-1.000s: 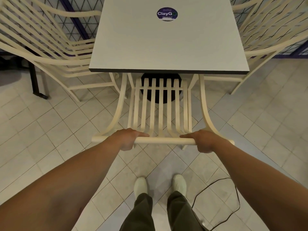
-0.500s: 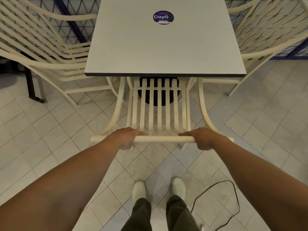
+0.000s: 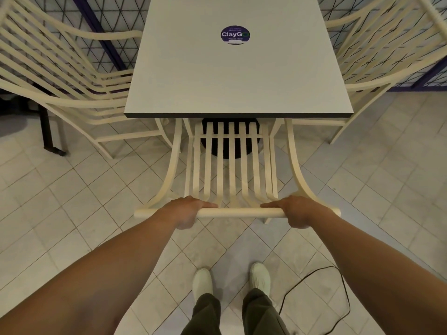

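Observation:
A cream slatted chair stands in front of me, its seat tucked under a grey square table. My left hand grips the chair's top rail left of centre. My right hand grips the same rail right of centre. Both sets of fingers curl over the rail from behind. The seat's front part is hidden beneath the tabletop.
Two more cream chairs flank the table, one at the left and one at the right. A purple round sticker lies on the tabletop. A black cable loops on the tiled floor by my right shoe.
The chair has slid a little further under the table, with both hands still on the rail. My view has shifted slightly forward and the table looks lower in the frame.

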The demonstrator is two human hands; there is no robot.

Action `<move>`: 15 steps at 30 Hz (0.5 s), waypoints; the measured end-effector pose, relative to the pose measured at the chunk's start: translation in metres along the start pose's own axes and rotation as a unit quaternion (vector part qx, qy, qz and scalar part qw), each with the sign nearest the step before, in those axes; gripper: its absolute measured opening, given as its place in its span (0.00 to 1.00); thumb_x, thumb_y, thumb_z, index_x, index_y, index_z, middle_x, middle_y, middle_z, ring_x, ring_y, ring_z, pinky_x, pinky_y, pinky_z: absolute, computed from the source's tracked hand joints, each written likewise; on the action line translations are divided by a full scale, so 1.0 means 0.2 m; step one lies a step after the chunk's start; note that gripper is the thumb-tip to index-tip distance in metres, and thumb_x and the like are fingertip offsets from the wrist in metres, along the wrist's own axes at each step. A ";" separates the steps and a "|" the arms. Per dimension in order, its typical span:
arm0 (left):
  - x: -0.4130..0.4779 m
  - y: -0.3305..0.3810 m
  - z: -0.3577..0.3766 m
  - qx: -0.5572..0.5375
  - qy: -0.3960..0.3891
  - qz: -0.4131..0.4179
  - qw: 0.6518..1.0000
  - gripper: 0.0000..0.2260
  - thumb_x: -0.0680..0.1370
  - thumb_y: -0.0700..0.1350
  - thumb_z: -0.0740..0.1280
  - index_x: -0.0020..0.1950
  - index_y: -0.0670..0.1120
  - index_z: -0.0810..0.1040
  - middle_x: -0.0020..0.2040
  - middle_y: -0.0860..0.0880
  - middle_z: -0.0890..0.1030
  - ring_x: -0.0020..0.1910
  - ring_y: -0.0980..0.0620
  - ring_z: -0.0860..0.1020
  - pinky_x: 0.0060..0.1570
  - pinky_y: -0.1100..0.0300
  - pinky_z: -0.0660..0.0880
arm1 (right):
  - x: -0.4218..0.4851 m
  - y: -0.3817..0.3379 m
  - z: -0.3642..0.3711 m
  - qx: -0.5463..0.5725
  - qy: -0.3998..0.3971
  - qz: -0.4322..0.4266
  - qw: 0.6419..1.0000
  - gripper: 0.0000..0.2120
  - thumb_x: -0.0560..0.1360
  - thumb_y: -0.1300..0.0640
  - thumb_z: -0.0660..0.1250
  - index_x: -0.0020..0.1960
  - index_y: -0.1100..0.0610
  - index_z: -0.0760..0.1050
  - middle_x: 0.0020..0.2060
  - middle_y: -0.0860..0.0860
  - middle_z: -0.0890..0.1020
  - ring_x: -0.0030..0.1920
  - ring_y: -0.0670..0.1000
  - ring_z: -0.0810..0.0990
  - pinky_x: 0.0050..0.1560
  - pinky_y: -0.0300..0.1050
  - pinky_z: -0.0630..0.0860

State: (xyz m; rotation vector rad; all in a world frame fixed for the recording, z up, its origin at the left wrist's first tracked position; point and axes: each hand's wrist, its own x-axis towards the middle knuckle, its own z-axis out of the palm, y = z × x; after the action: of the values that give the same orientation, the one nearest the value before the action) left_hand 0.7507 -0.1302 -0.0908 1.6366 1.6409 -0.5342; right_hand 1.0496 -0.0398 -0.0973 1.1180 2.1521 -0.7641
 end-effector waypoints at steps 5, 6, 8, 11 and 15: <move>0.01 0.00 -0.01 0.007 -0.004 -0.002 1.000 0.37 0.79 0.32 0.58 0.76 0.70 0.59 0.55 0.50 0.72 0.40 0.51 0.73 0.39 0.57 0.70 | 0.01 0.00 -0.02 0.006 -0.010 0.001 1.000 0.39 0.76 0.68 0.66 0.75 0.34 0.60 0.59 0.49 0.76 0.50 0.48 0.73 0.58 0.45 0.72; 0.01 0.00 -0.01 0.010 -0.004 0.000 1.000 0.37 0.79 0.32 0.58 0.76 0.70 0.59 0.55 0.50 0.72 0.41 0.51 0.74 0.40 0.57 0.70 | 0.01 0.00 -0.02 0.002 -0.011 -0.001 1.000 0.39 0.75 0.68 0.66 0.75 0.34 0.59 0.59 0.49 0.76 0.49 0.48 0.73 0.58 0.46 0.72; 0.01 0.00 -0.02 0.009 -0.003 0.000 1.000 0.37 0.79 0.32 0.59 0.76 0.70 0.60 0.54 0.50 0.72 0.40 0.51 0.74 0.39 0.57 0.70 | 0.01 0.00 -0.03 -0.006 -0.013 -0.006 1.000 0.40 0.75 0.68 0.66 0.75 0.34 0.59 0.59 0.49 0.76 0.51 0.49 0.75 0.58 0.46 0.73; 0.02 -0.01 -0.03 0.011 0.000 -0.004 1.000 0.38 0.78 0.32 0.59 0.76 0.70 0.60 0.55 0.50 0.73 0.37 0.54 0.72 0.37 0.58 0.69 | 0.02 0.00 -0.03 -0.007 -0.012 -0.005 1.000 0.41 0.75 0.69 0.66 0.75 0.34 0.58 0.60 0.50 0.77 0.55 0.52 0.77 0.59 0.47 0.74; 0.02 -0.01 -0.03 0.019 0.003 -0.009 1.000 0.38 0.78 0.31 0.60 0.76 0.69 0.60 0.53 0.50 0.73 0.36 0.55 0.72 0.33 0.60 0.68 | 0.03 -0.02 -0.04 -0.019 -0.021 -0.008 1.000 0.40 0.75 0.69 0.65 0.76 0.36 0.58 0.61 0.50 0.76 0.56 0.52 0.77 0.58 0.45 0.73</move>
State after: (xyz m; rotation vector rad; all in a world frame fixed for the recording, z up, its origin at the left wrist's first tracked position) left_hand 0.7475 -0.1237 -0.0909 1.6538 1.6611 -0.5717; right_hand 1.0423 -0.0335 -0.0953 1.0575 2.1354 -0.7446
